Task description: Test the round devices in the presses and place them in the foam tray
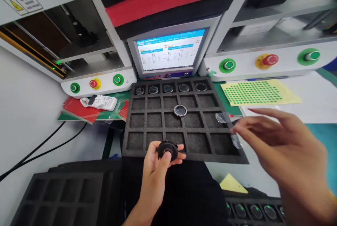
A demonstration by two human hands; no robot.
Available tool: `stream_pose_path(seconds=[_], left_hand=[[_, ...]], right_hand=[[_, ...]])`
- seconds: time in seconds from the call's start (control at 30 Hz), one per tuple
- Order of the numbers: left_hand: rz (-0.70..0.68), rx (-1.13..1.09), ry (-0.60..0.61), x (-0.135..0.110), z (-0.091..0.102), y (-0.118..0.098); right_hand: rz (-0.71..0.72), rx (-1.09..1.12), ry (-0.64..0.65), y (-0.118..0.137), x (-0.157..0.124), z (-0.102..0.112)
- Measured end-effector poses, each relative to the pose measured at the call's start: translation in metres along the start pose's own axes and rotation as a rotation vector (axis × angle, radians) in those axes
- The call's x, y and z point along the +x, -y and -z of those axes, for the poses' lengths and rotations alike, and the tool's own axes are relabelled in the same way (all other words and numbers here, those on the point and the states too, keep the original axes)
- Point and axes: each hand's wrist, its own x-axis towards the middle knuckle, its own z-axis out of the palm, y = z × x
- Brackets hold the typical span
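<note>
My left hand (158, 169) is closed around a black round watch-like disc (168, 148), thumb pressed on its face, above the front edge of the foam tray (158, 154). At the right, my right hand (284, 155) pinches a small clear plastic film (223, 117) with a red tab (231, 116) between thumb and fingers, over the tray's right side. One round metal-rimmed watch-like disc (180, 110) rests on the tray's dividers near the middle. Several similar discs (168, 88) sit in the back row of compartments.
Behind the tray stands a monitor (171, 50) between two machines with green buttons (227, 65) and red stop knobs (270, 59). A yellow sheet of green dots (252, 91) lies right. Red sticker sheets (79, 108) and a white device (102, 102) lie left. Stacked foam trays (63, 198) stand lower left.
</note>
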Motion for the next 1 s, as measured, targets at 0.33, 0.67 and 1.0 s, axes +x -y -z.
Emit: stream_pose_path(seconds=[0.33,0.67,1.0], left_hand=[[0.026,0.07,0.002,-0.006,0.016,0.008],[0.042,0.215,0.0,-0.003,0.026,0.014],[-0.005,-0.107,-0.034,-0.013,0.003,0.009]], right_hand=[[-0.161,-0.328,0.001,-0.074,0.055,0.008],[-0.04,-0.194,-0.113,-0.035,0.037,0.0],[-0.124,0.477,0.197,0.032,-0.059,-0.033]])
